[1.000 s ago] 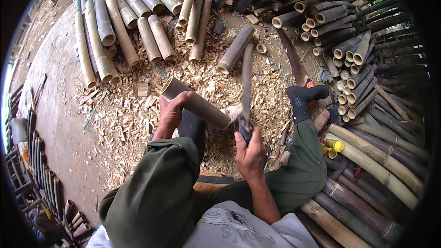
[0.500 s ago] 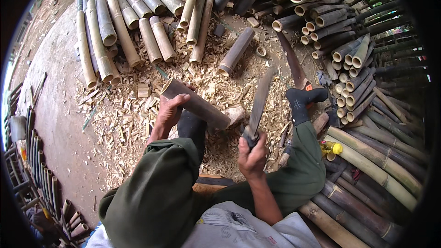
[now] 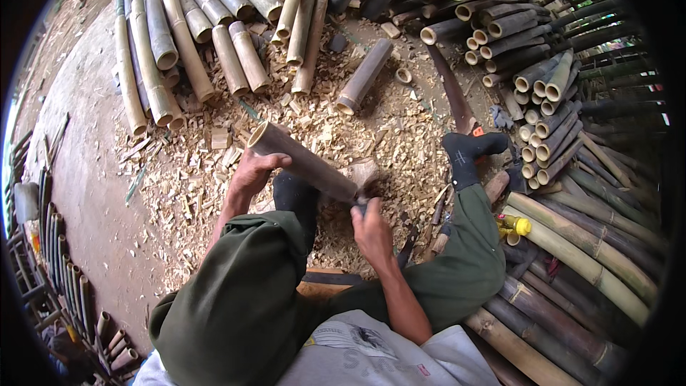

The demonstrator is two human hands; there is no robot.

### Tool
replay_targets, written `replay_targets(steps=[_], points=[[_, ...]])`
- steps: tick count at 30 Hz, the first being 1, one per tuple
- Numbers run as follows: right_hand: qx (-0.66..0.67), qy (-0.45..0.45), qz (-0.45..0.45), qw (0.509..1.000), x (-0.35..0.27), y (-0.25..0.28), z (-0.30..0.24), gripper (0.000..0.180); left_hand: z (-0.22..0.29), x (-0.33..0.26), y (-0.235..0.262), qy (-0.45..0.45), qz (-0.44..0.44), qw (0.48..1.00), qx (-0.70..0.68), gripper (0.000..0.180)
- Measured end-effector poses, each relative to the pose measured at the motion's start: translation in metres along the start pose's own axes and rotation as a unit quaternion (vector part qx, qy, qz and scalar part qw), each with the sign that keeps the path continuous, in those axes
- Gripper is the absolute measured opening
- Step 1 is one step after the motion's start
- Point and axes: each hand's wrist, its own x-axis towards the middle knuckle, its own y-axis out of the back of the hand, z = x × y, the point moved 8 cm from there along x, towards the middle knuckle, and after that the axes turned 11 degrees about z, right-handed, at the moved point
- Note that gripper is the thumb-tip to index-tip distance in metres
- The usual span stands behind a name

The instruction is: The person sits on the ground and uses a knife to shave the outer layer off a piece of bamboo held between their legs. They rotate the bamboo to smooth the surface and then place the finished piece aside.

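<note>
My left hand [image 3: 251,173] is wrapped round the upper end of a short brown bamboo tube [image 3: 309,166]. The tube slants down to the right, its hollow end up by that hand. Its lower end meets a pale wooden block [image 3: 362,169] on the ground. In my right hand [image 3: 373,234] is the dark handle of a machete. The machete's blade [image 3: 369,185] is smeared by motion and lies at the tube's lower end; whether it touches cannot be told.
Wood chips [image 3: 207,207] cover the ground around my feet. Another bamboo tube [image 3: 364,77] lies ahead, near a curved dark blade [image 3: 451,89]. Long bamboo poles [image 3: 189,36] lie at the far left; stacked poles [image 3: 514,28] and a yellow bottle [image 3: 516,226] are on the right.
My right hand has swung the machete down and left, from upright beside the tube to the tube's lower end. My left hand still holds the tube in nearly the same place.
</note>
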Motion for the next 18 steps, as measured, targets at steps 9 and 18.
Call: replay_targets(steps=[9, 18], points=[[0.084, 0.051, 0.064, 0.993, 0.012, 0.080, -0.095, 0.032, -0.004, -0.009, 0.004, -0.079, 0.266, 0.958, -0.078, 0.039], [-0.057, -0.006, -0.060, 0.997, 0.000, 0.001, -0.027, 0.032, 0.009, -0.014, -0.007, -0.092, 0.235, 0.967, -0.016, 0.034]])
